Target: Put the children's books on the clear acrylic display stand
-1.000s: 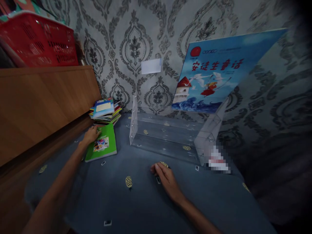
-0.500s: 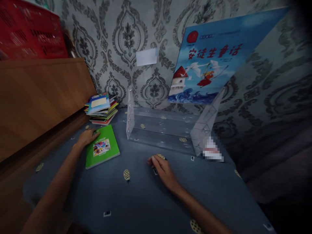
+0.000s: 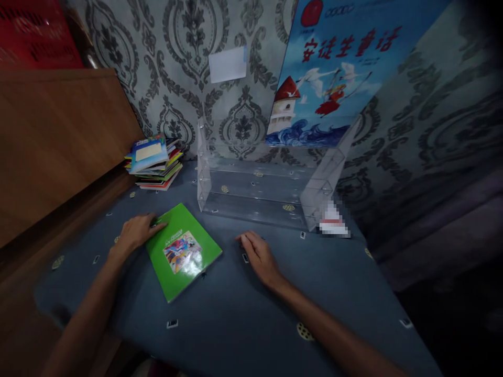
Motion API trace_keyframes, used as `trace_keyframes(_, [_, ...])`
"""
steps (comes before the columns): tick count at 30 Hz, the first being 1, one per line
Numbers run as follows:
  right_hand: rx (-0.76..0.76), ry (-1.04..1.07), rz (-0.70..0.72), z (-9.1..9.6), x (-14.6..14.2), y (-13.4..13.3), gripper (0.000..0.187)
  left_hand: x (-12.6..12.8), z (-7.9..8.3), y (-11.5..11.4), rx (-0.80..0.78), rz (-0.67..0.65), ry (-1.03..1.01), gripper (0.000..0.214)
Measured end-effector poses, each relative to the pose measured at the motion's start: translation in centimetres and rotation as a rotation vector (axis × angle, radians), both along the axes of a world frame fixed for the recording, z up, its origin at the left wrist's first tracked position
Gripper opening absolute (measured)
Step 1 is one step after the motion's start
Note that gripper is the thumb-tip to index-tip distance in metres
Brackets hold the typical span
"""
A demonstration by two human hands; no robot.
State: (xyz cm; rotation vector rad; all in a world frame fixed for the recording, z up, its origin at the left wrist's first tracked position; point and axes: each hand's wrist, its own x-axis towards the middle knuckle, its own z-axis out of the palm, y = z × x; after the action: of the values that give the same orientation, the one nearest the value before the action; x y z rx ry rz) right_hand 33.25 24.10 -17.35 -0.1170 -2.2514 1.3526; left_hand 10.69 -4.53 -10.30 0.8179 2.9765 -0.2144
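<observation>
A green book with a coloured picture on its cover lies at a slant on the blue tablecloth. My left hand grips its upper left edge, thumb on the cover; the other fingertips are partly hidden at the edge. My right hand rests on the cloth to the right of the book, its fingers curled together with nothing visible in them. Behind both hands stands a clear plastic rack with tiered steps. To the back left is a stack of books, a blue one on top.
A large blue picture-book cover stands upright behind the rack. A white paper is on the patterned wall. At the left rises a wooden cabinet with a red basket on it. A pixelated white item sits by the rack's right side.
The green book has turned and shifted right and towards me, with my left hand at its edge. The camera view has tilted down. My right hand stays at about the same place.
</observation>
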Motion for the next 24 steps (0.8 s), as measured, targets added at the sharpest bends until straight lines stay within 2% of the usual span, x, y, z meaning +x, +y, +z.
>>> trace_keyframes(6, [0.033, 0.082, -0.038, 0.0, 0.1, 0.1, 0.035, 1.9, 0.4, 1.1, 0.032, -0.057, -0.089, 0.052])
trace_keyframes(14, [0.002, 0.046, -0.081, 0.1, 0.3, 1.3, 0.037, 3.4, -0.6, 1.8, 0.148, -0.146, -0.151, 0.054])
trace_keyframes(24, [-0.015, 0.007, -0.187, -0.7, 3.4, 5.6, 0.041, 6.4, -1.3, 3.8, 0.207, -0.099, -0.279, 0.094])
